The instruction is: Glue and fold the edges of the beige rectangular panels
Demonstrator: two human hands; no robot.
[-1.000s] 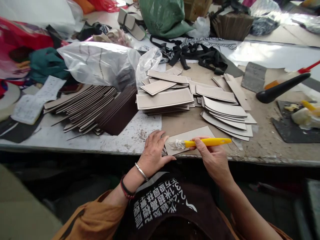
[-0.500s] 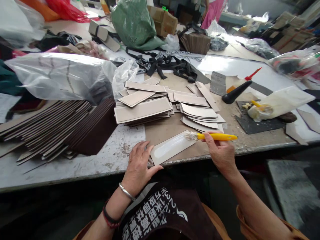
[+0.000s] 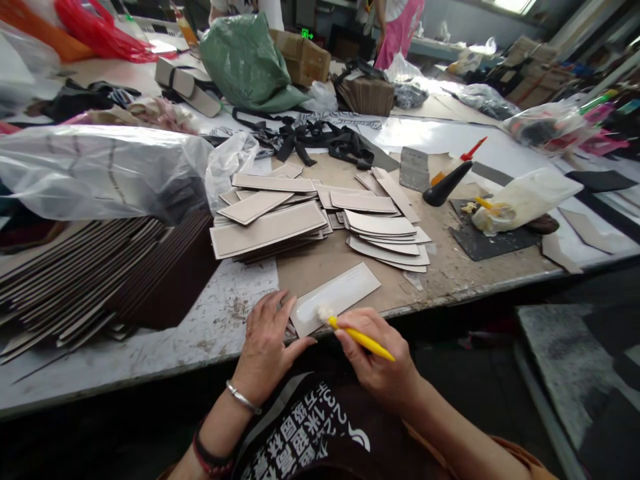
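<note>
A pale rectangular panel [image 3: 350, 283] lies slanted near the table's front edge, its upper face coated with a wet white film. My left hand [image 3: 267, 333] rests at the panel's left end, fingers on its edge and thumb stretched along the near side. In my right hand [image 3: 383, 350] is a yellow-handled brush [image 3: 367, 343], gripped between thumb and fingers. Its white-smeared bristles touch the panel's left half. Just beyond lie loose stacks of similar beige panels [image 3: 270, 229], with curved ones [image 3: 383, 225] to the right.
Dark-edged boards [image 3: 75, 280] fan out at the left under a clear plastic bag [image 3: 105, 167]. At the right stand a black cone [image 3: 447, 185] and a whitish glue container [image 3: 520, 203] on a dark mat. Black straps [image 3: 320, 140] and a green sack [image 3: 247, 63] lie further back.
My right hand has brought the brush left and toward me, from the panel's far right end to its left half. My left hand stays at the panel's left end. The camera view has shifted.
</note>
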